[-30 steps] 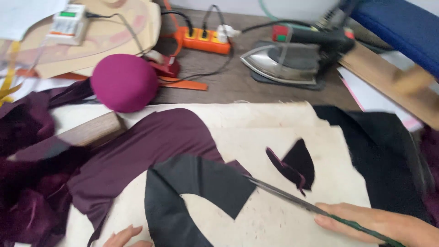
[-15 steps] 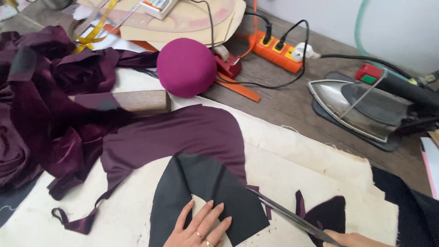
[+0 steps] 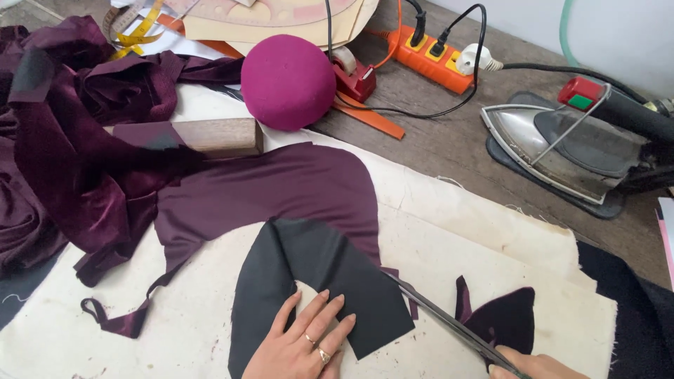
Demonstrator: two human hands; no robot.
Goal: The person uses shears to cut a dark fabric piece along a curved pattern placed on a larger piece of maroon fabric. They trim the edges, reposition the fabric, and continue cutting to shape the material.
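My left hand [image 3: 303,342] lies flat, fingers spread, on a curved black fabric piece [image 3: 312,270] at the bottom centre. That black piece sits on a curved dark purple fabric piece [image 3: 281,188], both on a cream cloth [image 3: 477,238]. At the bottom right edge my right hand [image 3: 537,366] holds long scissors [image 3: 449,321], only part of the hand showing. The blades point up-left and meet the right edge of the black piece. A small dark purple velvet offcut [image 3: 507,319] lies by the scissors.
A heap of purple velvet [image 3: 67,140] fills the left. A wooden block [image 3: 214,136], a magenta round cushion [image 3: 288,81], a red tape dispenser [image 3: 353,76], an orange power strip [image 3: 430,55] and a metal iron [image 3: 569,147] sit behind. Black fabric [image 3: 628,316] lies far right.
The view has shifted right and down a little. My left hand has settled further onto the black piece, and the scissors have advanced up-left to its edge.
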